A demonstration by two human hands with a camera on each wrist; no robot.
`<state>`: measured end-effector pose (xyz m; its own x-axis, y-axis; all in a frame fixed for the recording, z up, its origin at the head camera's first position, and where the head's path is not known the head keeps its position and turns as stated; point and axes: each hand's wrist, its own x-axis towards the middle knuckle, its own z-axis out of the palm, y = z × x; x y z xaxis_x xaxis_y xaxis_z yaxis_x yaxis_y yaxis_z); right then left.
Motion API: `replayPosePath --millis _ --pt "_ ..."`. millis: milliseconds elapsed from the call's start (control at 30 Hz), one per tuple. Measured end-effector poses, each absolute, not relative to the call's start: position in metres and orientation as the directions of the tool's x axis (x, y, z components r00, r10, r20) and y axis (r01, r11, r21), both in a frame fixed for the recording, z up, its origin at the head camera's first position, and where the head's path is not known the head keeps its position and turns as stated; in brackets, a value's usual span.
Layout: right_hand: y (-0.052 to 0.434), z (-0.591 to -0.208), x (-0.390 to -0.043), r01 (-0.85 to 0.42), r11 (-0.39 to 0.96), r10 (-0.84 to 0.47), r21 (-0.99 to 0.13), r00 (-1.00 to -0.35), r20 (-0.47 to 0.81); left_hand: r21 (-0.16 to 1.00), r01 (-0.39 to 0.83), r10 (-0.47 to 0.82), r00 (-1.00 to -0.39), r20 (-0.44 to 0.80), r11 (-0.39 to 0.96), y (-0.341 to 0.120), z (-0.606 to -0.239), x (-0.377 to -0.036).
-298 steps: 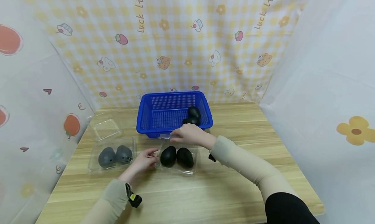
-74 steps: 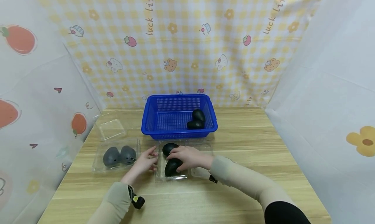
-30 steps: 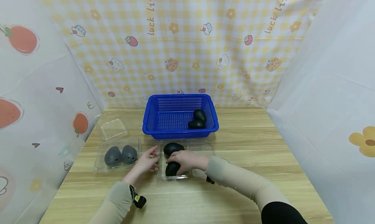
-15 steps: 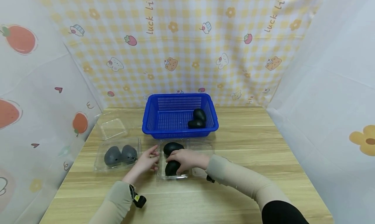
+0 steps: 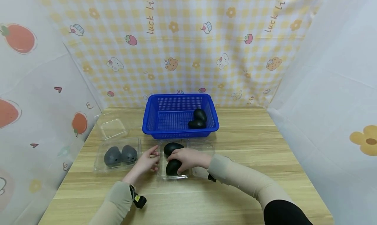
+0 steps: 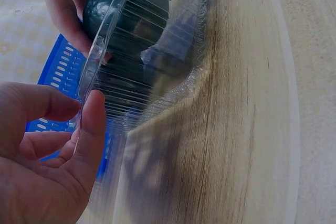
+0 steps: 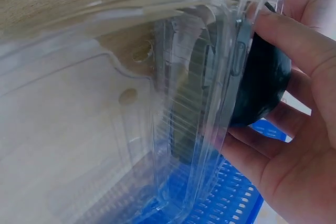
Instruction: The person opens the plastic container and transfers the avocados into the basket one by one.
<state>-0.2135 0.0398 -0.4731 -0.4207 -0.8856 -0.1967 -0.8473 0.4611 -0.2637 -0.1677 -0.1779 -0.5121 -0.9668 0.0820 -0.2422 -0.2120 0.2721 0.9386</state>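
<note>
A clear plastic clamshell box [image 5: 179,177] lies open on the table, its lid [image 5: 204,147] folded out to the right. Inside are two dark avocados, the far avocado [image 5: 171,148] and the near avocado [image 5: 172,167]. My right hand [image 5: 191,158] grips the near one, thumb and fingers spread round it, as the right wrist view shows with this avocado [image 7: 266,80]. At the box's left side is my left hand [image 5: 146,162]. In the left wrist view its thumb and index finger pinch the clear rim [image 6: 92,69].
A second clamshell box [image 5: 101,167], lid down, holds two avocados [image 5: 112,156] on the left. Behind it lies an open clear container [image 5: 113,128]. The blue basket [image 5: 168,133] at the back holds two more avocados [image 5: 200,115] at its right end. Patterned cloth stands behind the wooden table [image 5: 250,146].
Since the earliest frame, the box has turned so its lid lies to the right and its avocados stand one behind the other. My right hand moved from the lid to the near avocado.
</note>
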Motion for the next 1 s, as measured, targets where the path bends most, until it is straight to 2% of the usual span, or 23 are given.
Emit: replayPosePath --millis 300,1000 --pt "0.041 -0.467 -0.215 -0.835 0.479 -0.877 -0.271 -0.441 -0.188 0.935 -0.207 0.088 -0.967 -0.241 0.288 -0.178 -0.511 -0.168" --pt "0.046 -0.451 -0.216 -0.846 0.460 -0.888 -0.269 -0.435 -0.152 0.942 -0.209 0.079 -0.968 -0.236 0.263 -0.177 -0.512 -0.167"
